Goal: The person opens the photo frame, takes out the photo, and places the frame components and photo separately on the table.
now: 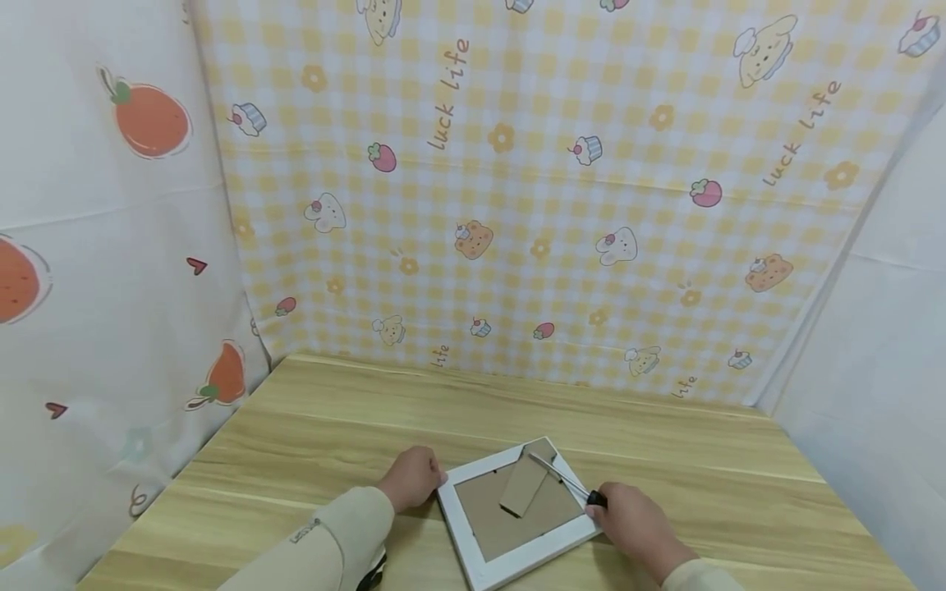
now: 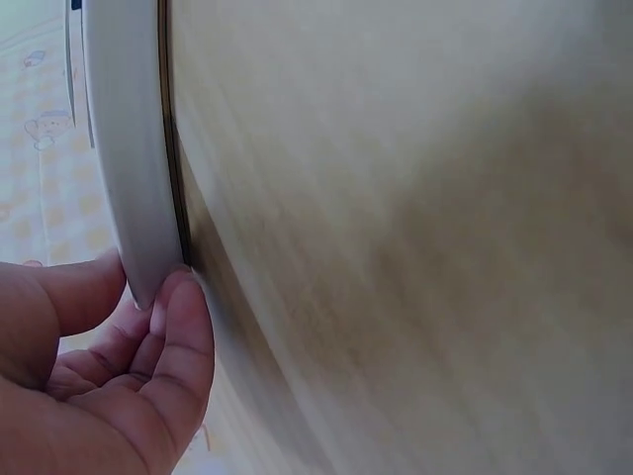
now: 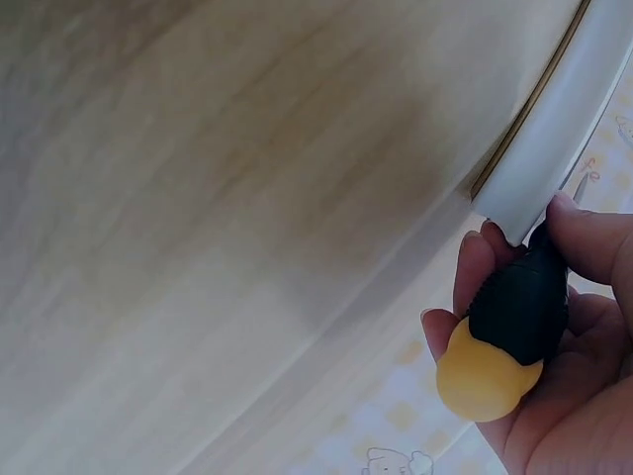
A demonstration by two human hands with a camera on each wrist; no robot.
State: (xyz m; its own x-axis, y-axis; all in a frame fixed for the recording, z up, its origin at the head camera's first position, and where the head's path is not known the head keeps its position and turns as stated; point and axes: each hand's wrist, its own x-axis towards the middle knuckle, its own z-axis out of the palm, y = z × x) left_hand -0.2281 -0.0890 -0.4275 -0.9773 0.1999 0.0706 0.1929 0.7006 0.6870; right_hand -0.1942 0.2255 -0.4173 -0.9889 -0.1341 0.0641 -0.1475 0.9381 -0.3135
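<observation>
A white picture frame (image 1: 543,554) is seen from behind, with a brown backing board (image 1: 480,517) and a stand flap (image 1: 526,484) on it. My left hand (image 1: 414,478) pinches the frame's left corner, thumb on one side and fingers on the other in the left wrist view. In my right hand (image 1: 636,521) is a screwdriver (image 1: 565,478), its shaft lying across the frame's back toward the top of the flap. The right wrist view shows its black and yellow handle (image 3: 519,307) in the curled fingers, close against the frame's right corner.
Both hands work over a wood-grain table (image 1: 355,402). A yellow checked cloth (image 1: 517,205) with cartoon prints hangs behind it. White cloths hang at the left (image 1: 89,213) and right (image 1: 887,312). Small dark tabs (image 1: 559,480) show along the backing's edge.
</observation>
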